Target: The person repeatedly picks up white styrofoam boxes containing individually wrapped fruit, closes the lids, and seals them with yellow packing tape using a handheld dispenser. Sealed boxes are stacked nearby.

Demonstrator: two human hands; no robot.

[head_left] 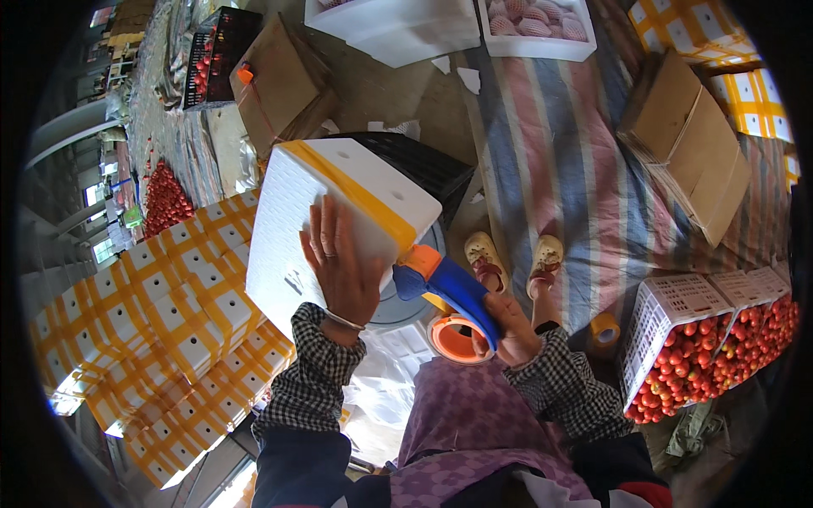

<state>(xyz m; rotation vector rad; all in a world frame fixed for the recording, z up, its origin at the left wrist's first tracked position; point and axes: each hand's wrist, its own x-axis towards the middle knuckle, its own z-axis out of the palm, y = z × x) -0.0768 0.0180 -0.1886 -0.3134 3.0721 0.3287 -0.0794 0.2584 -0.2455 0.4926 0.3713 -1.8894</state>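
Note:
A white foam box (pixel 284 212) stands tilted before me, with a strip of yellow tape (pixel 360 190) along one face. My left hand (pixel 339 258) lies flat on the box, fingers stretched out. In my right hand (pixel 512 330) is a blue and orange tape dispenser (pixel 457 292), its fingers wrapped round the blue part. The dispenser's orange end touches the box's near corner, where the yellow tape runs. Below the box, partly hidden, shows a grey round surface (pixel 398 309).
Taped foam boxes (pixel 169 296) are stacked at left. White crates of tomatoes (pixel 677 309) stand at right, near a yellow tape roll (pixel 605 328). Flattened cardboard (pixel 690 148) lies on striped sheeting (pixel 576 152). A black crate (pixel 432 169) sits behind the box; open foam boxes (pixel 542 46) lie farther off.

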